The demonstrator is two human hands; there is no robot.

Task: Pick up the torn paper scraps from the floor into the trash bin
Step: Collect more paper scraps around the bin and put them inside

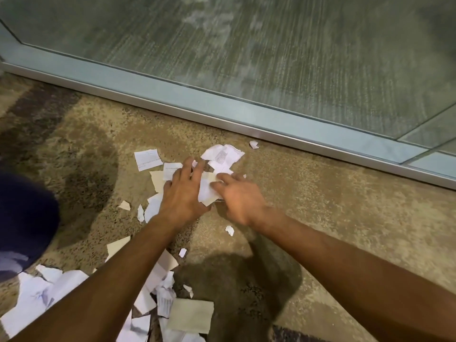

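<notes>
Mottled tan carpet (pixel 308 206) with darker brown patches covered the floor, bounded at the far side by a brushed metal frame rail (pixel 222 114) that ran diagonally from upper left to lower right beneath a glass wall (pixel 246 45) with a streaked, frosted look. Torn paper scraps were scattered over the carpet in two groups. A far cluster (pixel 222 156) lay just short of the rail: thin white pieces with ragged edges, some printed with fine text, one roughly rectangular printed scrap (pixel 147 159) set with its long axis nearly parallel to the rail. A near heap (pixel 158 304) of white and cream pieces, flat and crumpled alike, lay by the bottom edge, partly hidden under the left forearm. Small stray bits (pixel 229 230) were seen between the groups.

Both hands were stretched to the far cluster. The left hand (pixel 181 193) was laid palm down on the scraps, fingers spread and nearly straight, pressing them. The right hand (pixel 234 196) was blurred; its fingers were bent against a folded white scrap (pixel 206 191) held between the two hands, its long axis pointing away toward the rail, though a firm grasp could not be confirmed. A dark blue object (pixel 24 218), smooth and rounded, stood at the left edge.
</notes>
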